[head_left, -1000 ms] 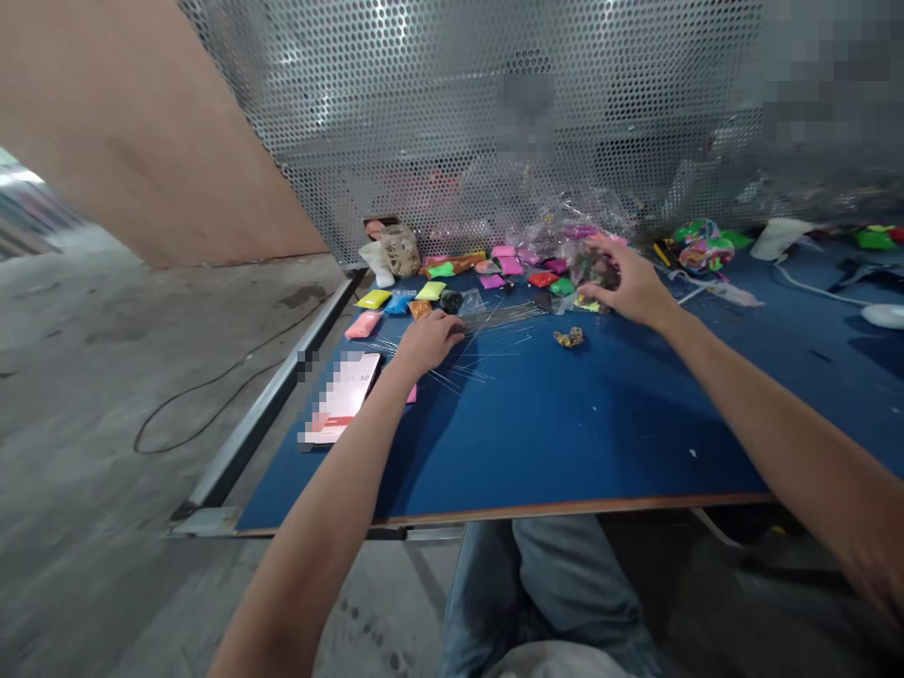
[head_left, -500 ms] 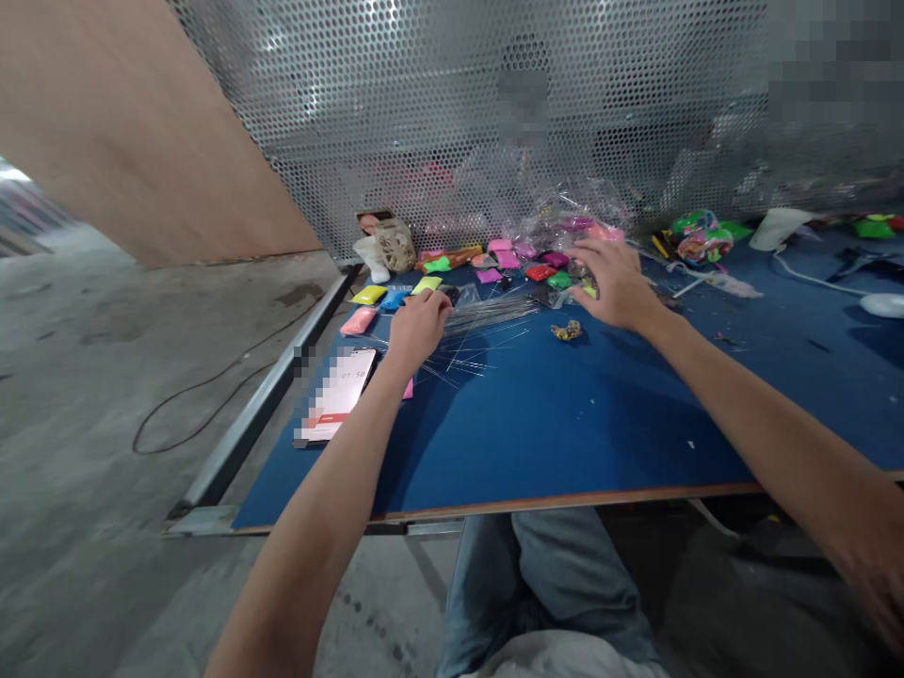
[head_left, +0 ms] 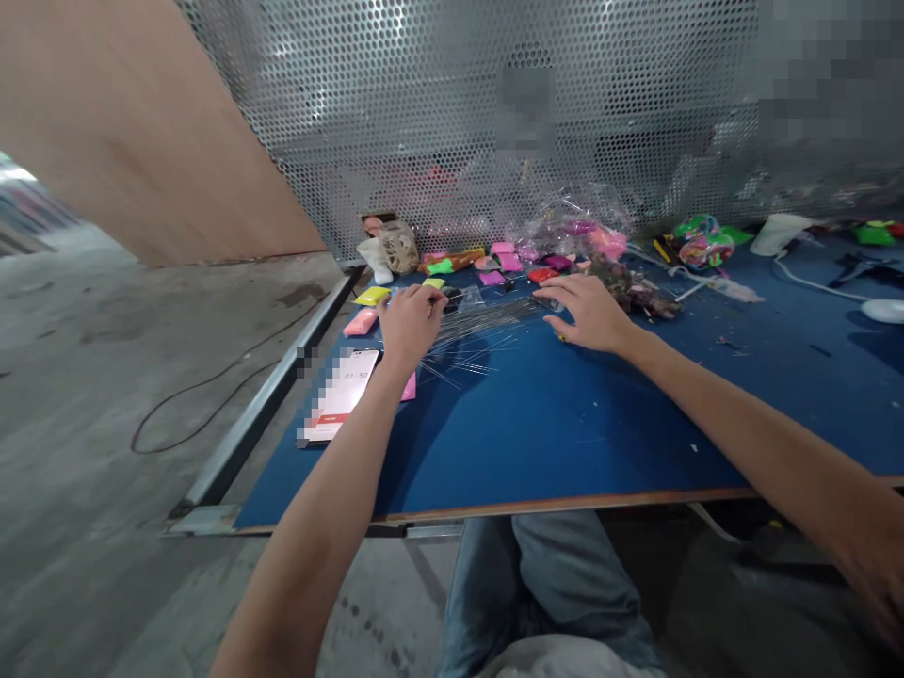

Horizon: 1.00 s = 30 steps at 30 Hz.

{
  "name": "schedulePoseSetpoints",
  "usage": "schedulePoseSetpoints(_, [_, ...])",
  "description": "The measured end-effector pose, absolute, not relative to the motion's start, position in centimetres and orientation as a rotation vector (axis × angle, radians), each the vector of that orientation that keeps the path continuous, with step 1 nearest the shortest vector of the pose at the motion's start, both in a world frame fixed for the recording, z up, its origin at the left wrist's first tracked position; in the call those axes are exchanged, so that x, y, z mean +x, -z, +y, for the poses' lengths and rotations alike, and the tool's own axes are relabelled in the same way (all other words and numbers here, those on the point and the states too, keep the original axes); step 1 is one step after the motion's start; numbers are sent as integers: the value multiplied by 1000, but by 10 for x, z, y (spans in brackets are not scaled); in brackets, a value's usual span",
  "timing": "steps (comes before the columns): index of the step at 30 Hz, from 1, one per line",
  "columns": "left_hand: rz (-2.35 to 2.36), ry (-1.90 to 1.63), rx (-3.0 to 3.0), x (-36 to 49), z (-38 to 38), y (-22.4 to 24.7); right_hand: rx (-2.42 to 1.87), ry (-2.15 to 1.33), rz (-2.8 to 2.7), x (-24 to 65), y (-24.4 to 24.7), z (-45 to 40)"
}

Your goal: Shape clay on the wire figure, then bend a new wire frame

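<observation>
Head camera: thin wires (head_left: pixel 484 323) lie splayed across the far left part of a blue table (head_left: pixel 508 433), laid out but apparently not yet worked, between a left hand (head_left: pixel 411 325), fingers bunched, its hold unclear, and a right hand (head_left: pixel 589 313), fingers parted, nothing visibly held.

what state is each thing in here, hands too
left hand: fingers curled, grip unclear
right hand: fingers spread apart
thin strands: loose, fanned out
phone: screen lit
colored packets: spread about
clear plastic wrap: crumpled
mesh panel: upright
floor cord: loosely looped
</observation>
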<state>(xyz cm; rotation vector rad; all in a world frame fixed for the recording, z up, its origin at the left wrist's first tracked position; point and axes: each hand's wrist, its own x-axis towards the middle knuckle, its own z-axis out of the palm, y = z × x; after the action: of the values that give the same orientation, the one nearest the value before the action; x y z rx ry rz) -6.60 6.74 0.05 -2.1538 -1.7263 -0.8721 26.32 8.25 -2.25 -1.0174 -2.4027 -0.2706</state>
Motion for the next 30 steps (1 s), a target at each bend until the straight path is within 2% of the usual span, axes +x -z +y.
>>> schedulePoseSetpoints(6, [-1780, 977, -2148, -63, 70, 2, -1023, 237, -2320, 266, 16, 78])
schedulePoseSetpoints(11, [-1745, 1175, -2306, -61, 72, 5, -1051, 11, -2247, 259, 12, 69])
schedulePoseSetpoints(15, [-1575, 1341, -2647, -46, 59, 4, -1108, -562, -2016, 243, 13, 61])
schedulePoseSetpoints(17, [-1466, 1293, -2868, -36, 52, 4, -1068, -880, -1851, 235, 16, 58])
schedulePoseSetpoints(19, [-1404, 1200, -2992, -29, 48, 6, -998, -1024, -1723, 229, 20, 58])
schedulePoseSetpoints(30, [-1502, 942, -2822, -38, 59, 11, -1015, -930, -1445, 250, 28, 78])
